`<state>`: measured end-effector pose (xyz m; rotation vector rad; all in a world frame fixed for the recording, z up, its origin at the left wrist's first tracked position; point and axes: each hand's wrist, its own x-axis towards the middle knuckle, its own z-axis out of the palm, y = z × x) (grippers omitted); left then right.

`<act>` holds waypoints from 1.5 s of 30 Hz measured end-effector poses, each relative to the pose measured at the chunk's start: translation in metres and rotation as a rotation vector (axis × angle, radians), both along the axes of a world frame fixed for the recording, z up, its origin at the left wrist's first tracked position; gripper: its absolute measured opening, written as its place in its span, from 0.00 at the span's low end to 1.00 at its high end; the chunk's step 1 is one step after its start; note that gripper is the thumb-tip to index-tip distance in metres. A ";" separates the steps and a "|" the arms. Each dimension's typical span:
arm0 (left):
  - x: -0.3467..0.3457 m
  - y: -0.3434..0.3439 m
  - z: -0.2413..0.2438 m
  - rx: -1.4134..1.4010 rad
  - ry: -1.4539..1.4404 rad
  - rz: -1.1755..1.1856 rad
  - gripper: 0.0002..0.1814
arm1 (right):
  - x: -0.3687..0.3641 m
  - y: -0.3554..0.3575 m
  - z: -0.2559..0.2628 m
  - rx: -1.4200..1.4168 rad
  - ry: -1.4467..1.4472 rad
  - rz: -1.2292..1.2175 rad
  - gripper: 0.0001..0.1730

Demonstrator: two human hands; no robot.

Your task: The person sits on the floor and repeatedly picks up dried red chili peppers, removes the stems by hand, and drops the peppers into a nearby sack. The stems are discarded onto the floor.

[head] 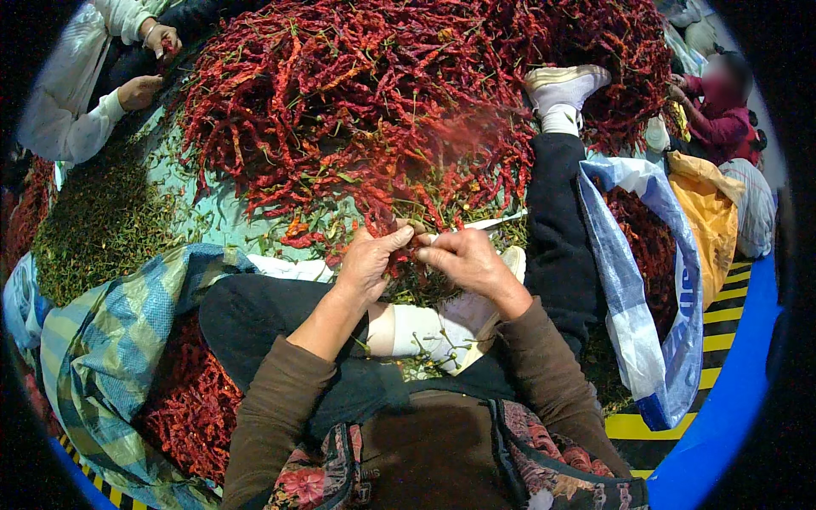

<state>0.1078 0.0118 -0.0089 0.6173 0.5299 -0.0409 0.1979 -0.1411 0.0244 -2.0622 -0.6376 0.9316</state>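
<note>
A large heap of dried red chili peppers lies in front of me on a pale green sheet. My left hand is closed on a few dried chilies, its thumb on top. Close to its right, my right hand has thumb and forefinger pinched near the chilies' ends; a small stem may be between them, but it is too small to tell. Loose green stems lie below and beyond the hands. More stems rest on my white sock and shoe.
A checked woven sack with chilies stands at left, beside a mound of stems. At right are a blue-and-white sack holding chilies and an orange sack. A co-worker's hands are at upper left; another person sits at upper right.
</note>
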 end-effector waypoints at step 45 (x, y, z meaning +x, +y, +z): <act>0.004 0.009 -0.007 -0.445 -0.091 -0.051 0.29 | 0.003 0.017 0.006 0.152 -0.080 -0.120 0.08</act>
